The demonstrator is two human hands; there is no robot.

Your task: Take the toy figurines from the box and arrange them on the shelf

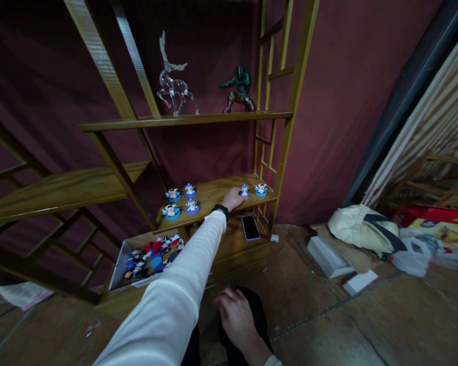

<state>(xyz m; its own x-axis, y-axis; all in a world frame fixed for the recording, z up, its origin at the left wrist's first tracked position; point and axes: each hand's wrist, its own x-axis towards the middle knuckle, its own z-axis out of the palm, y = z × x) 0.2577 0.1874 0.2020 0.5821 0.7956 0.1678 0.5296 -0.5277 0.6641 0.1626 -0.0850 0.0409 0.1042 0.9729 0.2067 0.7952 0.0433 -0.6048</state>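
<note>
The purple figurine [244, 191] stands upright toward the right end of the wooden shelf [213, 190], with your left hand [233, 199] up against its left side. You can't tell whether the fingers pinch it or only touch, since your hand hides the contact. Your right hand [237, 311] lies near you over your right knee [256, 305], fingers loosely bent and nothing visible in it, probably just resting there.

Just right of the purple figurine is a blue-based figurine [261, 189]. At the shelf's left end, two more blue-based figurines [171, 212] stand beside two more purple figurines [192, 207], blue to the left of purple in each row. Their broad round bases likely steady them.

Lower and to the left, an open cardboard box [119, 267] holds jumbled figurines [154, 259] in red, blue and black, heaped rather than stood up. A phone [251, 227] lies flat on the lower ledge. On the floor at right is a white plastic bag [414, 256]; its contents are unclear.
</note>
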